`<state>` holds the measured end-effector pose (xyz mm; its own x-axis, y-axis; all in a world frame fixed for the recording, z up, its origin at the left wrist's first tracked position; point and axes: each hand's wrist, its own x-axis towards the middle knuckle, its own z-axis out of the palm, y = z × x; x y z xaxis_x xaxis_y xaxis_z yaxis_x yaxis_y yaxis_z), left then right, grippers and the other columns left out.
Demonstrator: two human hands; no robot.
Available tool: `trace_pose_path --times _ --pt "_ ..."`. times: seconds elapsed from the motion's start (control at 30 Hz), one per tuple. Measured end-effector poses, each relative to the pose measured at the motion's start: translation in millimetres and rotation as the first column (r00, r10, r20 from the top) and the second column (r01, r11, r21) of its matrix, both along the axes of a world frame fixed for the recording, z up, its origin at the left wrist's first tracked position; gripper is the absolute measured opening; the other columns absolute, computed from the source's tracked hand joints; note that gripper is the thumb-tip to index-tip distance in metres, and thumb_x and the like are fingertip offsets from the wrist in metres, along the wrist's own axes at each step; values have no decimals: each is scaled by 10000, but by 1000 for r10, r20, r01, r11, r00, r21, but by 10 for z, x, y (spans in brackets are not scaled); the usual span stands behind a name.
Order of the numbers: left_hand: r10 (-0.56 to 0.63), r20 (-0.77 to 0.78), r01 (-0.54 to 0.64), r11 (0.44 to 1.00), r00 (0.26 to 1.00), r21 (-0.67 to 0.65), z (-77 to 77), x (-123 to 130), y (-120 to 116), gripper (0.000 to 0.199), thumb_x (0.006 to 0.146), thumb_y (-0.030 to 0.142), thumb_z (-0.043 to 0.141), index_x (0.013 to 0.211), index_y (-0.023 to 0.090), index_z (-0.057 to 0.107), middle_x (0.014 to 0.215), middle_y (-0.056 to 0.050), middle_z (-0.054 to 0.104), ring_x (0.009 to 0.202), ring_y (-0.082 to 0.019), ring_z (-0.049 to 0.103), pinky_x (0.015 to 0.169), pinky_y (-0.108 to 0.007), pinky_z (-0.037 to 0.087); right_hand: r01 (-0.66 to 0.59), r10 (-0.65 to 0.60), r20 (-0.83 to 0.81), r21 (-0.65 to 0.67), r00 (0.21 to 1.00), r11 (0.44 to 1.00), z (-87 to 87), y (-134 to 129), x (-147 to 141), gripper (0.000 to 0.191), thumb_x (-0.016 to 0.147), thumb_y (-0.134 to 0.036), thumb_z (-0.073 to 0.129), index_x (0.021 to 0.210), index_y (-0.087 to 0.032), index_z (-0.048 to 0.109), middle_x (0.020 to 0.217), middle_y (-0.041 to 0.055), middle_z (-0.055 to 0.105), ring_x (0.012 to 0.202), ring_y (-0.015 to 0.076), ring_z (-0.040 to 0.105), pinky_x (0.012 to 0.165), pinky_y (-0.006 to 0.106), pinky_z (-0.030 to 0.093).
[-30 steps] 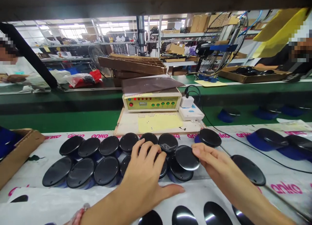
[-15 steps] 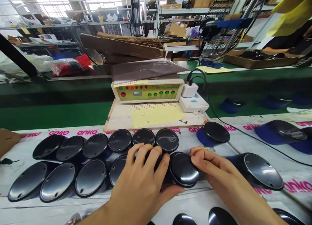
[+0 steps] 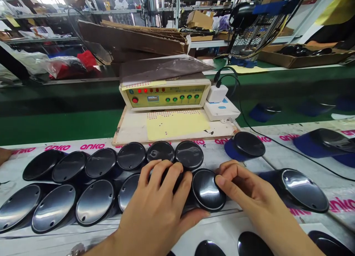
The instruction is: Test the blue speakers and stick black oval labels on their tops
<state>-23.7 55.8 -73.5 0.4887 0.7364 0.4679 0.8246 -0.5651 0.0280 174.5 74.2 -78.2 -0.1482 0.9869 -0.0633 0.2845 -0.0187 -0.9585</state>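
Observation:
A dark cylindrical housing with a glossy black round cap (image 3: 209,191) stands in the front row, between my two hands. My left hand (image 3: 159,208) curls around its left side, thumb along the front, and the fingers cover part of the neighbouring housing. With thumb and fingertips, my right hand (image 3: 246,193) pinches the cap's right rim. Just behind are similar housings, one with a black top (image 3: 189,155). More stand to the left in two rows, among them a front one (image 3: 95,202) with small holes near its rim. Loose black oval caps (image 3: 209,248) lie near the bottom edge.
A tester box (image 3: 166,97) with red lights and green buttons sits on a wooden board (image 3: 130,126) behind the rows. Beside it is a white power adapter (image 3: 222,110); its black cable (image 3: 277,147) crosses rightward. More blue-black housings (image 3: 303,191) stand at right.
The cap between my hands looks flatter and more level on its housing; my right fingertips have moved slightly inward over its rim. The whole view has shifted a little.

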Motion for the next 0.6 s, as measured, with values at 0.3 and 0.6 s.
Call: trace_pose_path --times 0.3,0.6 --pt "-26 -3 26 1000 1000 -9 -7 3 4 437 893 509 486 1047 130 639 1023 -100 586 982 -284 489 861 -434 351 12 -14 26 96 1000 995 -66 -17 -2 230 867 -334 568 683 -226 479 794 -28 510 725 113 516 627 205 427" --pt "-32 -20 32 999 999 -7 4 11 9 427 906 494 473 1052 124 625 1044 -104 584 985 -276 503 850 -433 373 4 -11 61 124 998 992 -71 -24 -24 211 888 -312 536 714 -228 451 795 -31 487 712 117 496 619 232 407"
